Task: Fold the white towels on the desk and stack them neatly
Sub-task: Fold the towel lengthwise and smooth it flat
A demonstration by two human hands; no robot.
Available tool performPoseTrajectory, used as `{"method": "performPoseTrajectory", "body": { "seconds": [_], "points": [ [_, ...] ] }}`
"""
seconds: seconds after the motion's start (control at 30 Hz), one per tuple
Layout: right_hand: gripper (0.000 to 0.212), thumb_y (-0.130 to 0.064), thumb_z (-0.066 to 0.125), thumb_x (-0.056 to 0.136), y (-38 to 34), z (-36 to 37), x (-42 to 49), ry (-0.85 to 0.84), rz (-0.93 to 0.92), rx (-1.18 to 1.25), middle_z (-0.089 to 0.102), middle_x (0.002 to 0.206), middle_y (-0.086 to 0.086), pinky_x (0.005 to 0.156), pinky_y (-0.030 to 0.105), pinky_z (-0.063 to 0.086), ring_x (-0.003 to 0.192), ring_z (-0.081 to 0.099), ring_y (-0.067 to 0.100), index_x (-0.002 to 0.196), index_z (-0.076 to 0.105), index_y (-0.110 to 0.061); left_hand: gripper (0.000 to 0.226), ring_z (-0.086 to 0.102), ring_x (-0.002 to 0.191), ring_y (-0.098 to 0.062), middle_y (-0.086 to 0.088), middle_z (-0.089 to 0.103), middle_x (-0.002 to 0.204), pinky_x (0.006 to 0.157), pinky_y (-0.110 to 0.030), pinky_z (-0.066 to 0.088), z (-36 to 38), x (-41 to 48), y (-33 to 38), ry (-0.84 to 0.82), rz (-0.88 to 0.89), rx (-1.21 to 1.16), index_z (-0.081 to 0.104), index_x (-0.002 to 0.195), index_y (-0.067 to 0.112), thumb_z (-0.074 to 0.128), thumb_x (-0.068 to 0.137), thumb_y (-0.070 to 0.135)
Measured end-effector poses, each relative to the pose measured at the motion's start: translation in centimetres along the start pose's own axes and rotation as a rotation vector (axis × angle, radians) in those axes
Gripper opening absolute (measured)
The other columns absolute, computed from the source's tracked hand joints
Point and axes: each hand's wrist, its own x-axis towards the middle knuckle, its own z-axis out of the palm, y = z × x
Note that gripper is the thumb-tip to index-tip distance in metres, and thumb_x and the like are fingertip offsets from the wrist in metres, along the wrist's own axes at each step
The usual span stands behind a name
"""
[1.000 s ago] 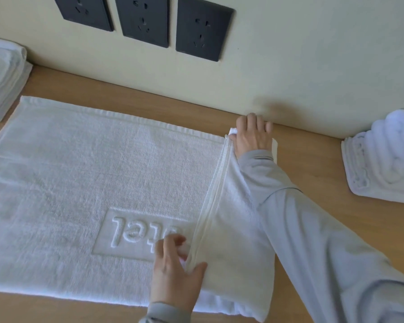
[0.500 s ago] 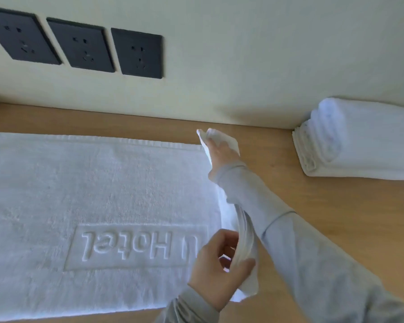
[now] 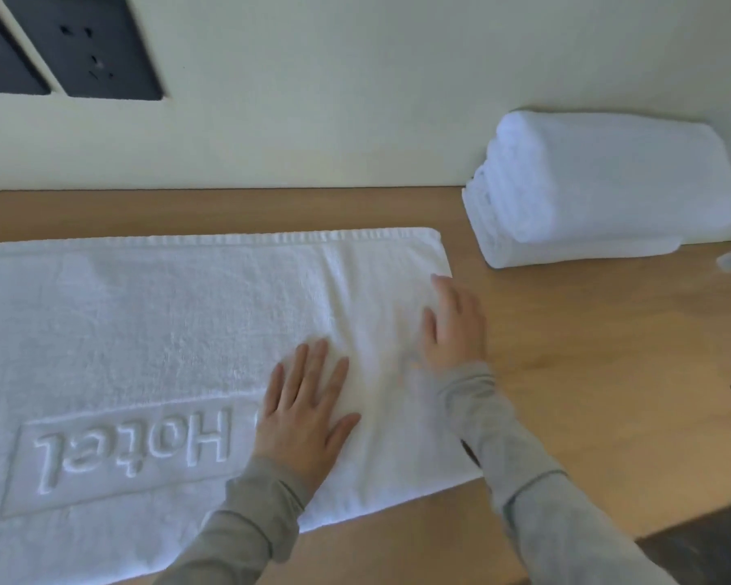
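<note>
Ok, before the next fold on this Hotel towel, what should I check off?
1. Hotel towel lies flat on the desk: ok.
2. Left hand flat on the towel, gripping nothing: ok.
3. Right hand open, resting by the towel's right edge: ok.
4. Towel's left end squared: cannot tell, it runs out of frame.
5. Folded towel stack sits apart from the towel: ok.

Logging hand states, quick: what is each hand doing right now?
Left hand: open, pressed flat on the white towel.
Right hand: open, fingers straight, resting on the white towel near its right edge.
</note>
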Motion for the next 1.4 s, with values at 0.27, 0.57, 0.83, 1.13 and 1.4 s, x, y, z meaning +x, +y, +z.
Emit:
{"method": "performPoseTrajectory", "body": {
  "seconds": [0.27,0.57,0.83,1.13,1.4],
  "points": [
    [0.063,-0.047,0.019,0.093,2.9,1.4,-10.2,-0.413,-0.145,-0.318,0.014,0.156,-0.004,0.115,0.042,0.009,0.145,0.013,0.019,0.149,0.019,-0.019,0.058,0.017,0.142,-0.028,-0.006,0.020,0.154,0.112,-0.047,0.012,0.4,0.1,0.4,0.001,-0.020,0.040,0.028,0.144,0.030,0.022,0.090,0.051],
    [0.065,-0.043,0.011,0.098,1.2,-0.3,-9.0,-0.200,-0.093,-0.258,0.026,0.152,0.017,0.116,0.049,0.013,0.140,0.019,0.035,0.143,0.029,0.000,0.067,0.007,0.144,-0.020,-0.003,0.014,0.156,0.117,-0.043,0.006,-1.6,1.5,-5.5,0.123,-0.292,-0.014,0.016,0.148,0.019,0.007,0.090,0.051],
    [0.062,-0.043,0.012,0.095,-8.5,8.4,-1.9,-0.523,-0.630,-0.238,0.009,0.159,0.000,0.118,0.046,-0.001,0.147,-0.001,0.016,0.150,0.014,-0.014,0.062,0.006,0.144,-0.018,-0.001,0.010,0.157,0.117,-0.044,0.006,-1.0,3.2,-7.0,0.119,-0.355,0.087,0.015,0.148,0.024,0.011,0.090,0.046],
    [0.060,-0.039,0.013,0.101,3.7,4.4,8.8,-0.359,-0.032,-0.499,-0.008,0.159,0.007,0.118,0.041,-0.010,0.146,-0.010,0.021,0.150,-0.002,-0.008,0.059,0.006,0.144,-0.018,0.000,0.011,0.157,0.117,-0.045,0.007,-0.6,3.3,-7.2,0.135,-0.360,0.109,0.013,0.149,0.026,0.011,0.093,0.047],
    [0.060,-0.040,0.025,0.097,-9.7,10.7,2.8,-0.454,-0.579,-0.200,0.016,0.158,0.003,0.119,0.045,0.002,0.147,0.009,0.017,0.148,0.022,-0.011,0.059,0.012,0.144,-0.020,-0.002,0.015,0.156,0.116,-0.047,0.013,-0.8,3.4,-7.1,0.141,-0.357,0.113,0.019,0.148,0.023,0.016,0.093,0.045]
  ]
}}
